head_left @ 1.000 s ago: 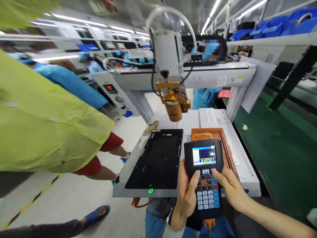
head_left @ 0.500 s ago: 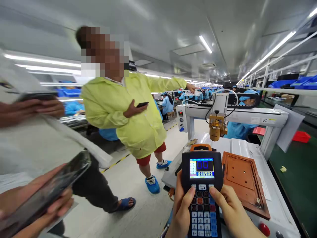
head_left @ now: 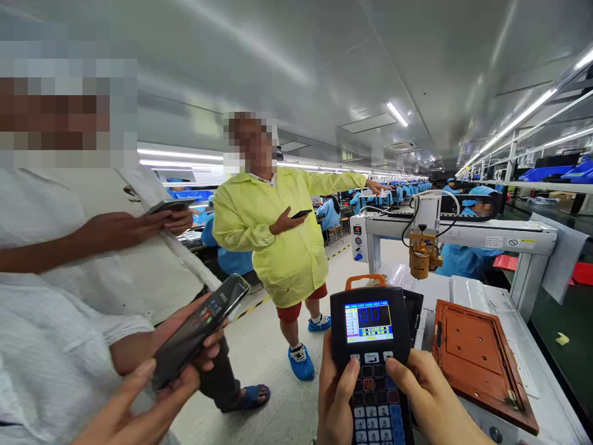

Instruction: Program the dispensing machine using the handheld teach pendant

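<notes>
Between my two hands is a black handheld controller [head_left: 370, 361] with a lit screen and rows of number keys. My left hand [head_left: 337, 392] grips its left side, thumb on the upper keys. Around the right side wraps my right hand [head_left: 424, 392], its thumb resting near a key below the screen. Blue rectangle outlines show on the screen. Just beyond stands a benchtop gantry machine [head_left: 467, 228] with a brass-coloured head [head_left: 420, 259]. A reddish-brown fixture plate [head_left: 482, 358] lies on its bed, right of the controller.
A person in a yellow coat [head_left: 278, 241] points towards the right. At the left, people in white hold phones, one phone [head_left: 201, 330] close to me. Workers in blue sit along the lines behind. A dark green bench [head_left: 560, 358] runs along the right.
My view has turned left, so the people and machine appear farther right. The controller is a little left in view and still in both hands. The people in white show more fully.
</notes>
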{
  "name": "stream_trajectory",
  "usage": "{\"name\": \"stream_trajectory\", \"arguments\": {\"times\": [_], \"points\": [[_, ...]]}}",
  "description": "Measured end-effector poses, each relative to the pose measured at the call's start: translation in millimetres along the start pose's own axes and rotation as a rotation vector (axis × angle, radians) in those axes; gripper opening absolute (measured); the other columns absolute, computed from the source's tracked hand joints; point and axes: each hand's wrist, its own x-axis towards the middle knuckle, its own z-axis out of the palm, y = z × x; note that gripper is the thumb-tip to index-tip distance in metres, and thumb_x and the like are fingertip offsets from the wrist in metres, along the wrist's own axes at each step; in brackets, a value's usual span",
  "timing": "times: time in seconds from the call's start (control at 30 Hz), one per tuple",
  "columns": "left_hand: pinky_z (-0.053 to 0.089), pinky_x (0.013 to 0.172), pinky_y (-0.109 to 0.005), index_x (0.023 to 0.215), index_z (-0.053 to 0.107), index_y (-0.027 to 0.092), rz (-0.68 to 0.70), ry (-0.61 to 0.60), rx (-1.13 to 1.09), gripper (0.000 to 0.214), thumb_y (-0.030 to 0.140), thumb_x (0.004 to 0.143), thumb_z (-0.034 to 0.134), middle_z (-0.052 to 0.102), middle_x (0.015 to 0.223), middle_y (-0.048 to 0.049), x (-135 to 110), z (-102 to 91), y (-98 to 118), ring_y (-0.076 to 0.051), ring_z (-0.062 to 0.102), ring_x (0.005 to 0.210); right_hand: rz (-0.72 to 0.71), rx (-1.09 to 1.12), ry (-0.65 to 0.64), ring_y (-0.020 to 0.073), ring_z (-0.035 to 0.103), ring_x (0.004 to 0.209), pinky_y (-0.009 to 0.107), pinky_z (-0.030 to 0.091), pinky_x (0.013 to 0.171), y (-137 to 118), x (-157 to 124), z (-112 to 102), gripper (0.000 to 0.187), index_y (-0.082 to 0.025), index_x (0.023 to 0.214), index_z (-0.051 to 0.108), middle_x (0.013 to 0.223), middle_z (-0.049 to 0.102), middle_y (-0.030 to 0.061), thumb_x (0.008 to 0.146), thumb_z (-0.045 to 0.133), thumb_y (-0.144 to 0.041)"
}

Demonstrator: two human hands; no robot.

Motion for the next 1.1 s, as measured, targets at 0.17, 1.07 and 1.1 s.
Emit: {"name": "stream_trajectory", "arguments": {"times": [0.17,1.07,1.1], "points": [[0.07,0.094,-0.043,0.126,0.081,0.037,-0.012,0.13,-0.015,0.051,0.043,0.076,0.089,0.083,0.124,-0.0001,12.6,-7.2,5.1,-0.037,0.077,0.124,-0.034,-0.017,0.068,0.0355,0.068,0.106,0.046,0.056,0.095,-6.1,5.3,18.9,0.074,-0.017,0.097,0.08,0.098,0.073,0.0101,0.086,0.062,-0.088],[0.073,0.085,-0.042,0.12,0.085,0.042,-0.128,0.054,-0.012,0.041,0.045,0.079,0.087,0.085,0.112,0.0011,35.2,-23.9,5.3,-0.036,0.081,0.11,0.02,-0.117,0.17,0.0321,0.071,0.102,0.041,0.056,0.088,-18.1,9.2,44.1,0.065,-0.015,0.104,0.078,0.105,0.077,0.0117,0.095,0.061,-0.077],[0.073,0.086,-0.041,0.119,0.085,0.042,-0.126,0.042,-0.017,0.04,0.044,0.078,0.087,0.085,0.112,0.0012,35.1,-22.8,5.6,-0.035,0.081,0.11,0.02,-0.097,0.175,0.0312,0.071,0.1,0.041,0.056,0.087,-19.6,8.0,44.1,0.064,-0.015,0.103,0.078,0.103,0.077,0.011,0.095,0.061,-0.076]]}}
